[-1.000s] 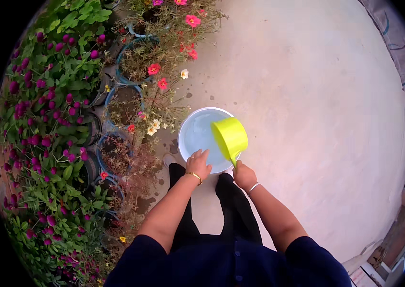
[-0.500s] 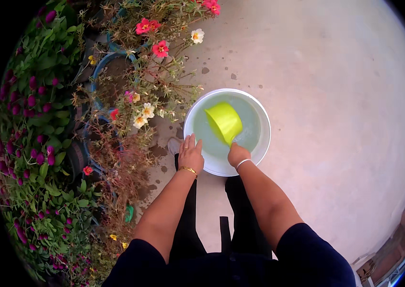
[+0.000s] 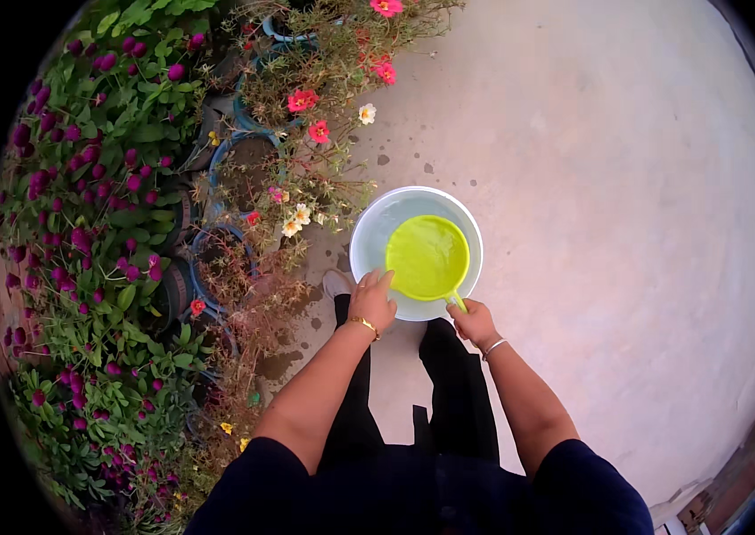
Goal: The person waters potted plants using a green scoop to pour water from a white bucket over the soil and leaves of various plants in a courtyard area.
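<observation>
My right hand (image 3: pixel 477 323) is wrapped around the handle of a lime-green water dipper (image 3: pixel 427 257). The dipper is level, with its mouth facing up and water in it, above a white bucket (image 3: pixel 473 225) that holds more water. The dipper's bowl hides much of the bucket's inside. My left hand (image 3: pixel 373 300) has its fingers stretched out at the bucket's near left rim, close to the dipper's edge. Whether its fingertips touch the dipper or only the rim, I cannot tell.
Along the left stand blue-rimmed flower pots (image 3: pixel 217 168) with sprawling plants whose red and white flowers (image 3: pixel 319 131) lean toward the bucket. Farther left grow leafy bushes with purple blooms (image 3: pixel 81 239). Pale concrete floor (image 3: pixel 627 241) spreads to the right. My shoe (image 3: pixel 336 283) shows left of the bucket.
The dipper was tipped down in the bucket's water; now it is raised, turned level and filled. My right hand has moved right and toward me. My left hand remains by the rim.
</observation>
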